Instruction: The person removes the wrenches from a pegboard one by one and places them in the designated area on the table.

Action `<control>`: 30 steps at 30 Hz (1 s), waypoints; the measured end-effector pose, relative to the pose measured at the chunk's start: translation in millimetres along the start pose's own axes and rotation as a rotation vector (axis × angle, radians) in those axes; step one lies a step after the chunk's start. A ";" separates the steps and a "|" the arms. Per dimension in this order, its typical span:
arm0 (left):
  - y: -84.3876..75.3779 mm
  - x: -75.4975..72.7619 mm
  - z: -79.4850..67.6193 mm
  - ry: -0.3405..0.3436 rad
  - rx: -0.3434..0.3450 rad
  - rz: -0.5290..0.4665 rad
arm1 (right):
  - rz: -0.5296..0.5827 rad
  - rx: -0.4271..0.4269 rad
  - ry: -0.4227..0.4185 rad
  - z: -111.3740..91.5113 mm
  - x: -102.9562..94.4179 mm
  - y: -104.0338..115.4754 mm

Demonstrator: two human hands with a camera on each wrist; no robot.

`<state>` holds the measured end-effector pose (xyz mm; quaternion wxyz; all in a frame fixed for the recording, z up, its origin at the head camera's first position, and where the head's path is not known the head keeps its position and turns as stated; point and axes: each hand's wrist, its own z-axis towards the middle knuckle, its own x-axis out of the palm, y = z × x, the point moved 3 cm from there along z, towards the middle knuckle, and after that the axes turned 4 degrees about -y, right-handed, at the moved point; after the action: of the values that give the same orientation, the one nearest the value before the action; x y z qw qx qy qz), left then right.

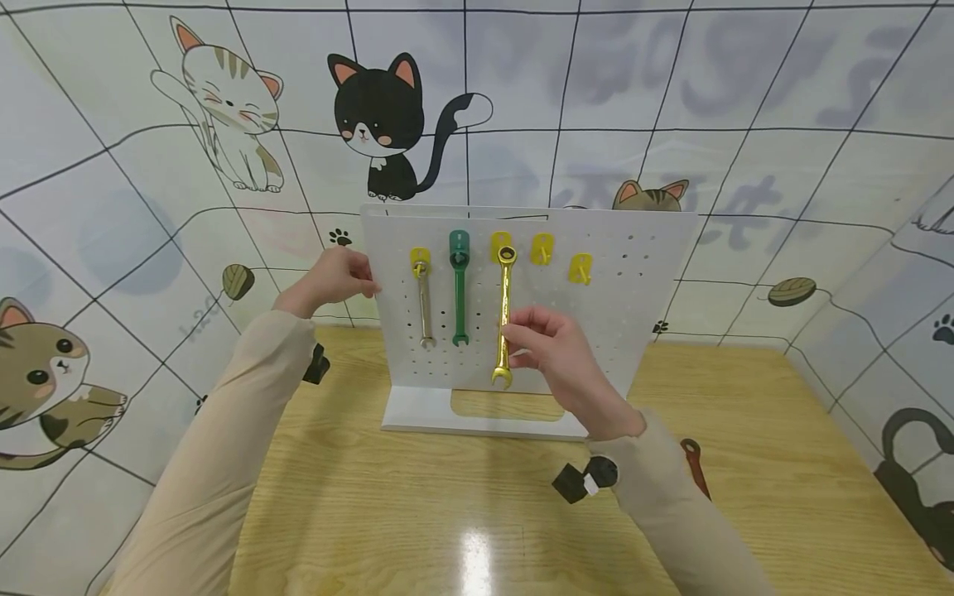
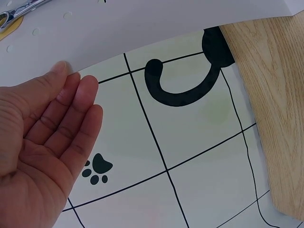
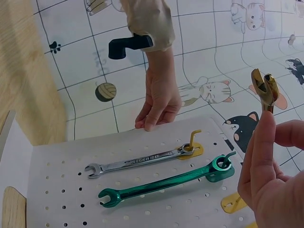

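My right hand (image 1: 555,352) pinches a gold combination wrench (image 1: 505,314) by its shaft, open end down. The wrench's ring end overlaps the third hook (image 1: 499,242) of the white pegboard (image 1: 626,314) in the head view. In the right wrist view only the gold open end (image 3: 267,90) shows above the fingers. At the pegboard's left edge, my left hand (image 1: 335,277) pinches the rim between thumb and fingertips. A silver wrench (image 1: 425,306) and a green wrench (image 1: 459,302) hang by their ring ends from the two leftmost hooks.
Two yellow hooks, one higher (image 1: 542,248) and one lower (image 1: 580,269), bear nothing to the right of the gold wrench. A reddish-brown wrench (image 1: 695,465) lies on the wooden table (image 1: 387,513), partly behind my right sleeve. The cat-patterned wall (image 1: 522,108) stands close behind the board.
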<state>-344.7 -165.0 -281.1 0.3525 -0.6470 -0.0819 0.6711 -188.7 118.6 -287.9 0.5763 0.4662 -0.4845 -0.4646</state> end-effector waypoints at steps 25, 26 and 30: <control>-1.3 -0.2 0.0 0.011 0.004 -0.009 | -0.040 0.063 0.016 -24.9 -15.9 -31.9; -1.5 -0.5 -0.1 0.013 0.007 -0.007 | -0.042 0.066 0.016 -25.7 -16.8 -33.2; -2.0 -0.9 -0.5 0.015 0.010 -0.012 | -0.053 0.078 0.014 -28.7 -20.9 -38.3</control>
<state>-343.5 -164.2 -279.3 0.3607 -0.6496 -0.0799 0.6645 -165.6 136.6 -331.1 0.5487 0.5040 -0.4857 -0.4572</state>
